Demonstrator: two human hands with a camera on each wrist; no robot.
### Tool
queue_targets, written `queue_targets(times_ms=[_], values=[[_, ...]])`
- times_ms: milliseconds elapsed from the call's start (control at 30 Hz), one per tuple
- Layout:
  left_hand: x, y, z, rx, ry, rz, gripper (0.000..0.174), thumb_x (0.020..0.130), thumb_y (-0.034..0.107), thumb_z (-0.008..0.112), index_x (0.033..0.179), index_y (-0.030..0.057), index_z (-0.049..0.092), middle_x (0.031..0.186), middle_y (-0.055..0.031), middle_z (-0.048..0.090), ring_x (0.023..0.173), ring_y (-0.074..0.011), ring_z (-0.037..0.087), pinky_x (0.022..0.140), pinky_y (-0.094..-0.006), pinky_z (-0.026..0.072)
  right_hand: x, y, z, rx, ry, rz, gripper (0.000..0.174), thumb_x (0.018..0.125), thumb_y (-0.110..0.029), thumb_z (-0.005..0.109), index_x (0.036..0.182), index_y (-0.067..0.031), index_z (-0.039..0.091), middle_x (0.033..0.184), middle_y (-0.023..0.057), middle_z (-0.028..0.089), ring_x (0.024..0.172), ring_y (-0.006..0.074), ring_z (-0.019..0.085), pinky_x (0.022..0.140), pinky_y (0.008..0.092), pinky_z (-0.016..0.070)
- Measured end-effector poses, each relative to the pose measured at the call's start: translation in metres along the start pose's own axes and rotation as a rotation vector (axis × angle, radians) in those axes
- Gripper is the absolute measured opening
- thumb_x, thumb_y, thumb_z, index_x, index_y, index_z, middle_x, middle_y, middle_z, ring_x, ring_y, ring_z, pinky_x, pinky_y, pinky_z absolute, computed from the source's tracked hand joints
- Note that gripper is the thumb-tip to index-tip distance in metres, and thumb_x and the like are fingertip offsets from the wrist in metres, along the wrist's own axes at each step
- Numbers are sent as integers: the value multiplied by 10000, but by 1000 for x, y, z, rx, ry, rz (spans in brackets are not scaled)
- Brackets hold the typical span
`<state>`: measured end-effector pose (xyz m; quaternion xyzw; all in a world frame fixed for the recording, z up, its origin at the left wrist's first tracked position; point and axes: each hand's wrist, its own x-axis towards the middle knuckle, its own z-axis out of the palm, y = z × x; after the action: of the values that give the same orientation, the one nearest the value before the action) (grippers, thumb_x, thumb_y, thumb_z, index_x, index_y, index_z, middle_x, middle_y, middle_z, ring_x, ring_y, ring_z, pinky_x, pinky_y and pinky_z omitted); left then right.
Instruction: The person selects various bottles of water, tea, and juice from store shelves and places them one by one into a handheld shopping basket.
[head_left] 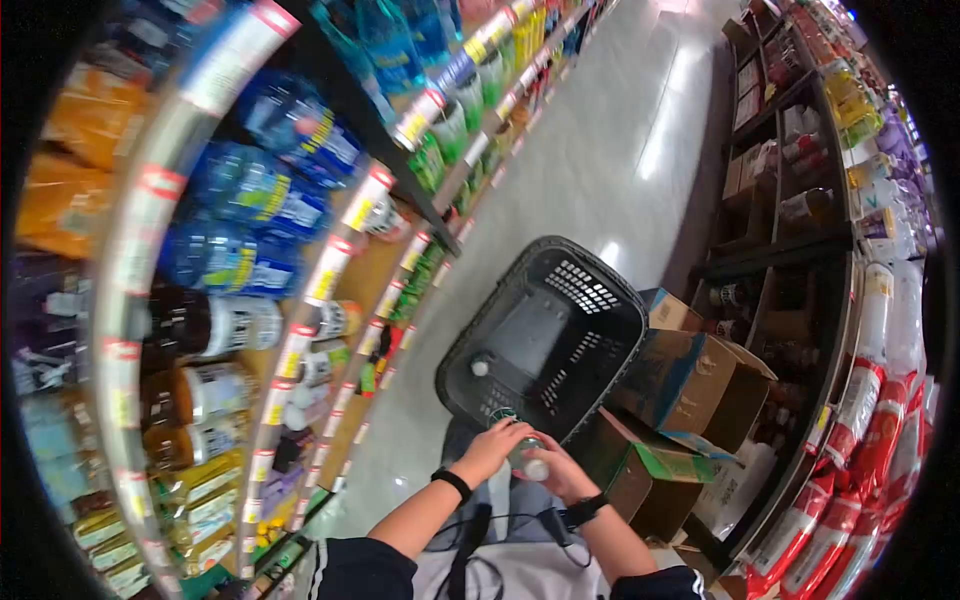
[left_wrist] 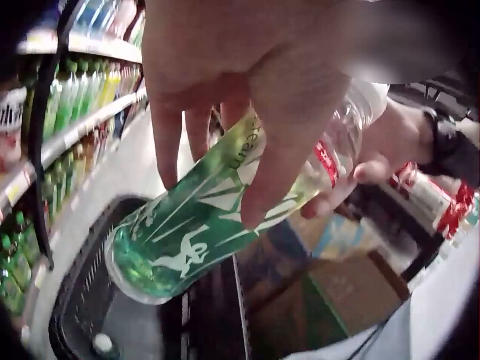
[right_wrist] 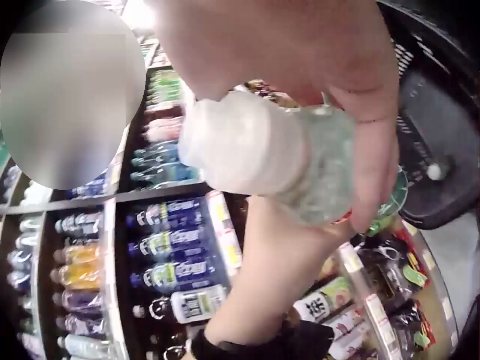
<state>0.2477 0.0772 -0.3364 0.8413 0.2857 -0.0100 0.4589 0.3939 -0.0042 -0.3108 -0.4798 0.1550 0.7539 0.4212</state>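
Observation:
Both hands hold a clear plastic bottle (head_left: 530, 460) with a white cap (right_wrist: 225, 146), above the near end of a black shopping basket (head_left: 455, 385). Its green label (left_wrist: 202, 244) carries white figures and lettering. In the left wrist view the bottle lies tilted, base down to the left and neck up to the right. My left hand (head_left: 487, 452) grips the bottle's body, fingers reaching over the label. My right hand (head_left: 562, 475) holds the neck end, just below the cap. Inside the basket shows a small white round thing (head_left: 480, 368).
Shelves of bottled drinks (head_left: 260, 250) line the left side, with price strips (head_left: 330, 270) along their edges. On the right stand opened cardboard boxes (head_left: 690, 385) against a dark rack (head_left: 790, 250). Red and white packages (head_left: 860, 430) sit at the far right. Shiny floor (head_left: 600, 140) runs ahead.

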Motion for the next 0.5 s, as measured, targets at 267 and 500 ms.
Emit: queue_targets(times_ms=[267, 500], values=[[56, -108, 115, -732, 107, -564, 590, 783, -68, 399, 1354, 57, 314, 1424, -166, 245, 1329, -278, 212, 1053, -331, 237, 193, 26, -77, -143, 317, -186, 620, 756, -102, 570, 1311, -68, 298, 1116, 91, 487, 971, 191, 515, 804, 299, 435], [107, -210, 175, -985, 235, -963, 646, 803, 74, 449, 1395, 60, 193, 1419, -190, 245, 1244, -312, 365, 980, -338, 325, 356, 70, -127, 53, 288, -112, 653, 721, -52, 595, 1310, -76, 315, 1070, 116, 515, 850, 227, 554, 689, 321, 470]])
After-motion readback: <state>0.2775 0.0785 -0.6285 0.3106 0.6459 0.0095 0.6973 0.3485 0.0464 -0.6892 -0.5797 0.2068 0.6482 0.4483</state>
